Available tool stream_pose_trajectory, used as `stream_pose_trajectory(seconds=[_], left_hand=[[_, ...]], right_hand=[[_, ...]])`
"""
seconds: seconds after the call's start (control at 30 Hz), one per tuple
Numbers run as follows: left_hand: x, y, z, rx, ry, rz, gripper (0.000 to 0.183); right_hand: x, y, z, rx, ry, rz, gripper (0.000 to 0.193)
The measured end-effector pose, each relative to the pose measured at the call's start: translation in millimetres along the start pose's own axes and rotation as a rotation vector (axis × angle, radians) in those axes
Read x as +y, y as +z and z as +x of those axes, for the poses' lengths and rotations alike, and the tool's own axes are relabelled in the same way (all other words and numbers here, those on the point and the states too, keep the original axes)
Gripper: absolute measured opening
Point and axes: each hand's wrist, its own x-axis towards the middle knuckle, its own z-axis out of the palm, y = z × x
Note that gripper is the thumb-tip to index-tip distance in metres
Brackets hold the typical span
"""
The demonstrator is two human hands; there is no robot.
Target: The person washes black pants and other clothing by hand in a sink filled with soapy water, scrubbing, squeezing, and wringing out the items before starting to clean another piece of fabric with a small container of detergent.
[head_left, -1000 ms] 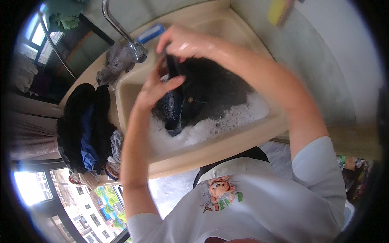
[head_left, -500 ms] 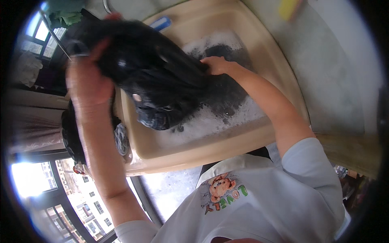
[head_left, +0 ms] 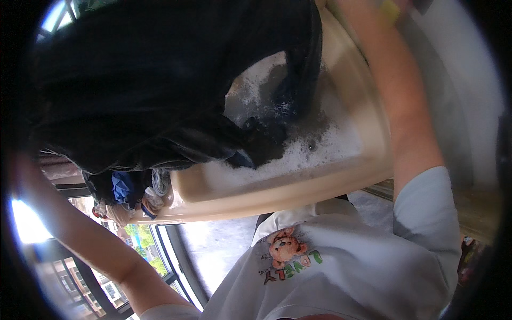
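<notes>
A large black garment (head_left: 138, 80), wet-looking cloth, is held up and spread across the upper left, hiding much of the basin behind it. My left hand (head_left: 24, 162) grips its lower left side near the dark rim of the picture, where the fingers are blurred. At the upper edge my right hand (head_left: 341, 4) is by the garment's top right corner and holds it there, mostly cut off by the frame. The garment's lower part hangs into a beige basin (head_left: 266, 194) of grey water and white suds (head_left: 320, 152).
Several pieces of clothing, among them a blue one (head_left: 122, 186) and a grey one (head_left: 160, 181), lie at the basin's left corner. Window frames (head_left: 90, 282) stand at lower left. A pale wall surface (head_left: 453, 101) runs along the right; a yellow object (head_left: 391, 10) is up there.
The black garment has gone from bunched to spread out wide and now covers the upper left. My left hand moved left and down, my right hand up and to the right.
</notes>
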Motion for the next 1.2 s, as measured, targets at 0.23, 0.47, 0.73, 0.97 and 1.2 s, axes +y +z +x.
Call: stream_pose_trajectory(seconds=[0.23,0.47,0.73,0.97,1.2], left_hand=[[-172,7,-87,0.118,-0.551,0.081,0.023],[-317,-8,-137,-0.573,-0.586,0.990,0.039],[-408,39,-183,-1.205,-0.497,1.438,0.061],[-431,29,-189,0.062,-1.203,-0.050,0.033],[-502,-51,-235,-0.124,-1.102,-0.842,0.035]], right_hand=[[145,-16,-56,-0.187,0.493,-0.656,0.018],[302,-39,-134,0.013,0.556,-0.989,0.043],[299,12,-163,-0.343,0.774,-1.185,0.029],[282,41,-150,-0.021,0.675,-0.676,0.055],[258,209,-164,-0.165,-0.112,-0.751,0.035]])
